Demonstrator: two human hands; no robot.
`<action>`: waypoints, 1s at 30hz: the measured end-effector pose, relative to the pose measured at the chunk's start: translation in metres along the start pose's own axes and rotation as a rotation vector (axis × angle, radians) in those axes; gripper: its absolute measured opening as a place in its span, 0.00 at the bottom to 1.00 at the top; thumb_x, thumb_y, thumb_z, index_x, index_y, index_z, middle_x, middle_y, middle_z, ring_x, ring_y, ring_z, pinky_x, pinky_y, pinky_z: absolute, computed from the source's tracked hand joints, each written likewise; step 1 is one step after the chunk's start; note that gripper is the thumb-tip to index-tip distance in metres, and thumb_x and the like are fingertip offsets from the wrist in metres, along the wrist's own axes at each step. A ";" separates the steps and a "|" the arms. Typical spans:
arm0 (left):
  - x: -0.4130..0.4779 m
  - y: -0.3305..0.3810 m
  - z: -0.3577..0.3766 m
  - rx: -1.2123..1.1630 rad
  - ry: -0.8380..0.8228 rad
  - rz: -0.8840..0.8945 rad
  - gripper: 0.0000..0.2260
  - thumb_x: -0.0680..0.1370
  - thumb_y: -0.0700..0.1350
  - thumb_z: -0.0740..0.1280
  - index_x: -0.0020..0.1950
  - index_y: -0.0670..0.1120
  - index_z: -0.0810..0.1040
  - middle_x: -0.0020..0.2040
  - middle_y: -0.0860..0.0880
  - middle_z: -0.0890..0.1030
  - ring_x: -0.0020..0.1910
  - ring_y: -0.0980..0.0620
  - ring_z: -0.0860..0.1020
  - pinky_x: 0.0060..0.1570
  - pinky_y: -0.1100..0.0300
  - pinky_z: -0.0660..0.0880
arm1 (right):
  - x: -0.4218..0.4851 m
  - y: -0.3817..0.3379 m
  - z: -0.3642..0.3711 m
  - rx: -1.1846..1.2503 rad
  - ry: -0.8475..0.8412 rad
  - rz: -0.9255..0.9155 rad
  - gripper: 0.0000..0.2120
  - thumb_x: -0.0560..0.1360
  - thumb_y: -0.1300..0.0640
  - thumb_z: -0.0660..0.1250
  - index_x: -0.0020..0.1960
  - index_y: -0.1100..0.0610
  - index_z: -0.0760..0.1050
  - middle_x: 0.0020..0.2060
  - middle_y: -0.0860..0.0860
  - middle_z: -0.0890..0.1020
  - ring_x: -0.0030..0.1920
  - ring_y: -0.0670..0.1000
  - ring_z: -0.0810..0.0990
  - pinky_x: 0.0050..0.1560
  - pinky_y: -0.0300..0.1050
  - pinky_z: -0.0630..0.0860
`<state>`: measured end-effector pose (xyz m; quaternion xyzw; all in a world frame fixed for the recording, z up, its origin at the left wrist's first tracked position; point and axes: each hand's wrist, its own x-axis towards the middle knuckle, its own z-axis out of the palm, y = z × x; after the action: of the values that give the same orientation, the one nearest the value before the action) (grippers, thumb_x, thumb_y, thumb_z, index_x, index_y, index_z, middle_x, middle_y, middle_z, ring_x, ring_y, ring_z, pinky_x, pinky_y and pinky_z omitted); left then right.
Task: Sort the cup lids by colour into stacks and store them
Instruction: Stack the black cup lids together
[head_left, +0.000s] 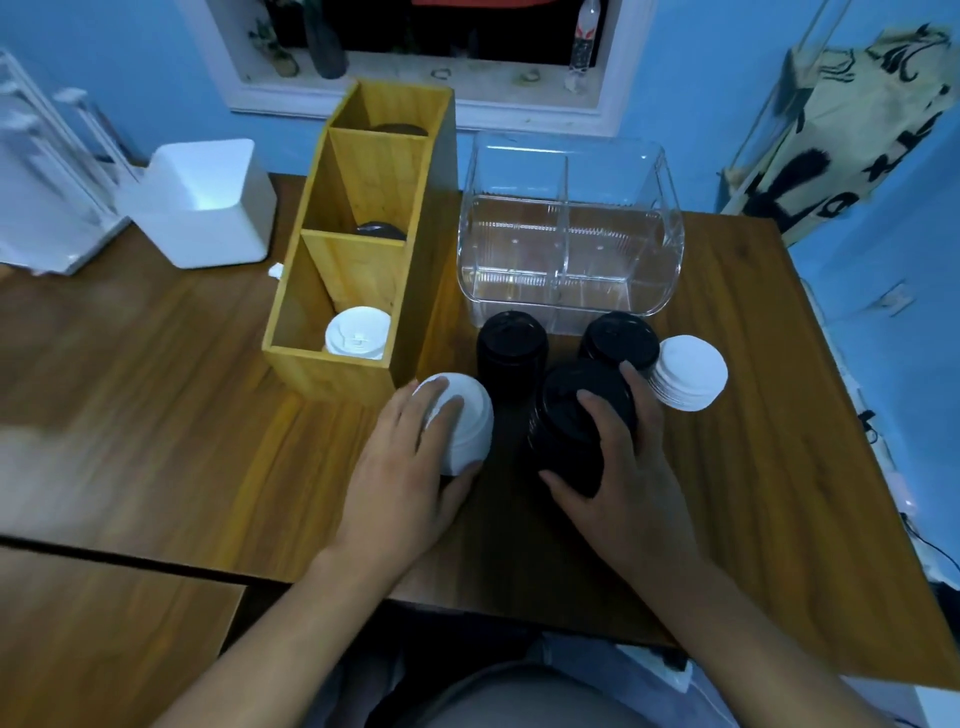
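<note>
The left hand grips a white lid stack, fingers over its top, thumb round the near side. The right hand clasps a black lid stack just beside it. Two more black stacks stand behind them, and a second white stack to the right. The wooden organizer has three compartments: white lids in the nearest and dark lids in the other two. A clear two-part bin stands on the table.
</note>
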<state>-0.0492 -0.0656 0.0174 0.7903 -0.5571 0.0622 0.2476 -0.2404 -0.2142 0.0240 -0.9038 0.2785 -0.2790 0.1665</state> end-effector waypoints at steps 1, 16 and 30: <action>-0.005 -0.003 -0.003 -0.009 0.019 0.004 0.26 0.76 0.49 0.75 0.70 0.40 0.74 0.74 0.41 0.69 0.74 0.39 0.67 0.72 0.46 0.68 | 0.002 -0.005 0.004 0.007 -0.005 -0.009 0.43 0.68 0.50 0.80 0.75 0.51 0.60 0.80 0.59 0.53 0.78 0.60 0.60 0.68 0.48 0.67; -0.040 -0.067 -0.037 0.120 0.146 -0.140 0.26 0.75 0.46 0.76 0.70 0.39 0.73 0.74 0.41 0.70 0.76 0.37 0.65 0.71 0.43 0.64 | 0.041 -0.086 0.043 0.224 -0.058 -0.077 0.34 0.82 0.41 0.60 0.81 0.53 0.53 0.82 0.54 0.50 0.81 0.54 0.55 0.68 0.43 0.70; -0.049 -0.066 -0.034 0.055 0.237 0.043 0.28 0.74 0.47 0.75 0.70 0.41 0.70 0.74 0.38 0.68 0.75 0.36 0.66 0.72 0.40 0.66 | 0.084 -0.019 0.061 -0.169 -0.199 0.034 0.33 0.77 0.52 0.72 0.78 0.55 0.64 0.79 0.54 0.60 0.79 0.57 0.58 0.77 0.52 0.61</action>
<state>-0.0015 0.0091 0.0075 0.7718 -0.5387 0.1760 0.2885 -0.1388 -0.2404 0.0191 -0.9330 0.2982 -0.1608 0.1213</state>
